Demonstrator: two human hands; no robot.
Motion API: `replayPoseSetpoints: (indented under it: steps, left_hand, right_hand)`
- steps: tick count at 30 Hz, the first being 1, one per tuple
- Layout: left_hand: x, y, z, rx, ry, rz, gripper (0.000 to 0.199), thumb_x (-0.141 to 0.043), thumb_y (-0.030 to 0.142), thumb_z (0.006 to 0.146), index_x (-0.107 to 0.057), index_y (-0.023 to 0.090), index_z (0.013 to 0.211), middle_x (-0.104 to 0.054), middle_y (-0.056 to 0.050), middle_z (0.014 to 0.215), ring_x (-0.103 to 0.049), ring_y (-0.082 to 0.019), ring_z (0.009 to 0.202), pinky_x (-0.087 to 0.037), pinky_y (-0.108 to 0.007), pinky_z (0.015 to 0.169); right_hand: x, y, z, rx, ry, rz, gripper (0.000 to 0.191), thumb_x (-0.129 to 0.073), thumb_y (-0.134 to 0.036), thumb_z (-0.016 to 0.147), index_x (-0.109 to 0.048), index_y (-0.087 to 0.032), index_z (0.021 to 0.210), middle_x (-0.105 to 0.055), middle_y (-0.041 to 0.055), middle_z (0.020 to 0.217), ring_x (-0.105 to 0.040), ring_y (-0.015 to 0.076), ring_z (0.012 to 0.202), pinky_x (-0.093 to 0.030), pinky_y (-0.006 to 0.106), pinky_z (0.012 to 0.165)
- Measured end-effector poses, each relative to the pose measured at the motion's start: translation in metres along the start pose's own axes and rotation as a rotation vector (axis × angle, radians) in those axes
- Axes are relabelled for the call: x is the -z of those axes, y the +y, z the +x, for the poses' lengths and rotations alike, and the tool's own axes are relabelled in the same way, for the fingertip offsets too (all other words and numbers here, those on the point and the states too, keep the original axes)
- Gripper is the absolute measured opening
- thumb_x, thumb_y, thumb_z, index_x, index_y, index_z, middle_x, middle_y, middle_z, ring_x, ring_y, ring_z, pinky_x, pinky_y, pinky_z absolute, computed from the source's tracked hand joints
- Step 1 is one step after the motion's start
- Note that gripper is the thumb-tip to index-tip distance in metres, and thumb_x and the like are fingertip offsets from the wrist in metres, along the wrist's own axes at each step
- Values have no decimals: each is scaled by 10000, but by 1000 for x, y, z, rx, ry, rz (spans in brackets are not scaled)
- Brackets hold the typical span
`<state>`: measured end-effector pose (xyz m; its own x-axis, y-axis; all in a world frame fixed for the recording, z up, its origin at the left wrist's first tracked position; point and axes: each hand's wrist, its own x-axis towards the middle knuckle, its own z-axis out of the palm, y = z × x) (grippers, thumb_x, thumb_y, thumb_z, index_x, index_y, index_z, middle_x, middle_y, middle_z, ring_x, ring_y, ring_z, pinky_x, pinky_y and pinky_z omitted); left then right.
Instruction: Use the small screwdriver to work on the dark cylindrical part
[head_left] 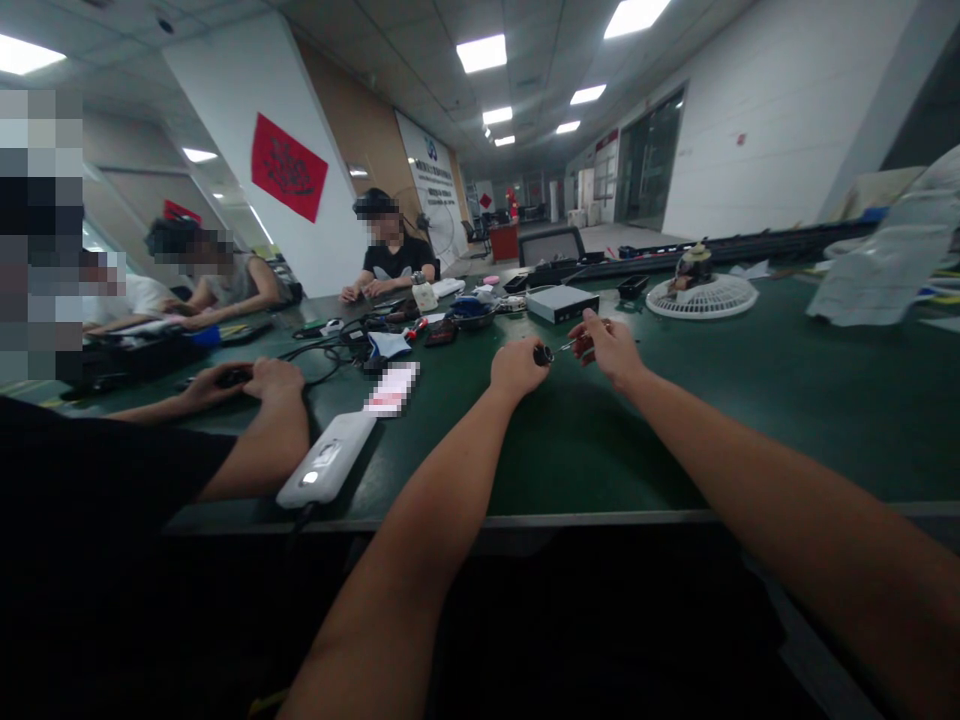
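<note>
My left hand [517, 368] is closed around a small black round part [543, 354], whose end shows beside the thumb. Facing it from the right, my right hand [609, 348] pinches what looks like a screwdriver [567, 346]. Its thin metal shaft points toward the black part; whether the tip touches it is too small to tell. Most of the handle is hidden by my fingers. Both hands are just above the green tabletop [585, 450]. Right behind them lies a grey metal box [562, 303].
A white fan grille with a motor [701, 290] lies at the right, near a plastic-wrapped object [870, 270]. Left are a white power bank [328, 460], a phone [393, 388] and tangled black cables [330, 350]. A co-worker's hands [255, 380] work close by; other people sit farther off.
</note>
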<state>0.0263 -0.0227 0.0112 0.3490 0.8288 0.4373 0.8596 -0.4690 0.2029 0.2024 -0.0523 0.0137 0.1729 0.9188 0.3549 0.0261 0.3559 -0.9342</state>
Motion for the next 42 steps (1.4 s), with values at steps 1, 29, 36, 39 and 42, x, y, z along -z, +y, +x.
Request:
replayPoseSetpoints:
  steps: [1, 29, 36, 39, 42]
  left_hand:
    - [0, 0, 0, -1, 2, 0, 323, -670, 353, 821, -699, 236, 1120, -732, -100, 1026, -673, -266, 974, -525, -373, 867]
    - [4, 4, -3, -7, -12, 5, 285, -668, 336, 822, -718, 246, 1088, -736, -85, 995, -674, -257, 955, -530, -364, 861]
    - [5, 4, -3, -8, -18, -9, 275, -668, 335, 831, -717, 242, 1085, -735, -88, 1023, -668, -257, 979, -522, -374, 898]
    - [4, 4, -2, -7, -18, -5, 282, -668, 330, 827, -716, 245, 1092, -736, -89, 1019, -669, -261, 981, -525, -376, 891]
    - [4, 4, -2, -9, -15, 1, 281, -669, 328, 820, -717, 243, 1083, -738, -86, 998, -671, -259, 972, -526, -370, 883]
  right_hand:
    - [0, 0, 0, -7, 5, 6, 598, -482, -724, 893, -654, -176, 724, -617, 69, 628, -584, 152, 546, -443, 266, 473]
    - [2, 5, 6, -52, 25, -43, 520, -511, -661, 909, -652, -182, 764, -668, 84, 697, -577, 150, 539, -432, 268, 458]
    - [1, 3, 3, -77, -5, -44, 596, -472, -737, 885, -641, -185, 737, -643, 78, 646, -593, 158, 544, -448, 268, 479]
    - [0, 2, 3, -64, -5, 1, 578, -464, -712, 906, -644, -185, 752, -650, 74, 664, -590, 152, 547, -448, 265, 475]
    - [1, 3, 5, -48, 10, -10, 533, -495, -665, 919, -650, -181, 757, -651, 67, 671, -575, 141, 526, -436, 257, 453]
